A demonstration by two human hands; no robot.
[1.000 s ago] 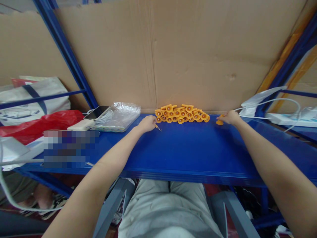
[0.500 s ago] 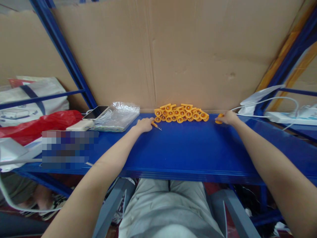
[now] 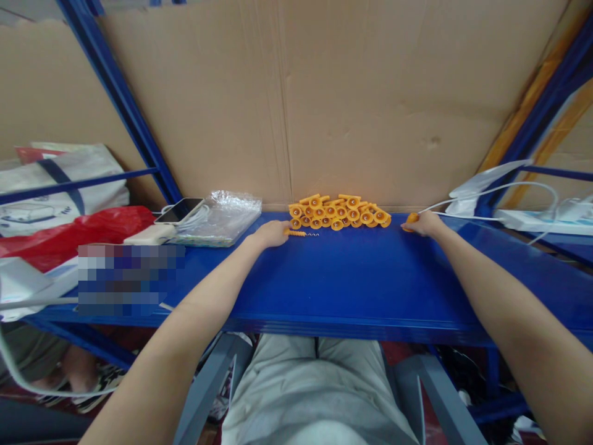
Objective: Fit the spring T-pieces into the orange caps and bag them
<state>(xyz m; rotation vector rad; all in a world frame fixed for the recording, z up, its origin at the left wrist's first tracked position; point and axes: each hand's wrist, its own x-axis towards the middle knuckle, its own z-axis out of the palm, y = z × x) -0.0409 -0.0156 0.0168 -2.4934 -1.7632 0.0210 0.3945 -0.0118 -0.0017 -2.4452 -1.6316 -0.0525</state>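
With a neat stack of orange pieces (image 3: 340, 213) already at the frame's centre, your left hand (image 3: 273, 233) grips an orange-handled corkscrew (image 3: 300, 233) on the blue surface (image 3: 352, 278) while your right hand (image 3: 424, 222) pinches another orange piece (image 3: 409, 220), neither yet stacked.

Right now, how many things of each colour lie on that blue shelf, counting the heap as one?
Orange: 3 - heap of orange pieces, piece at left hand, piece at right hand
Clear: 1 - plastic bag
Red: 1 - red bag
White: 1 - charger
Total: 6
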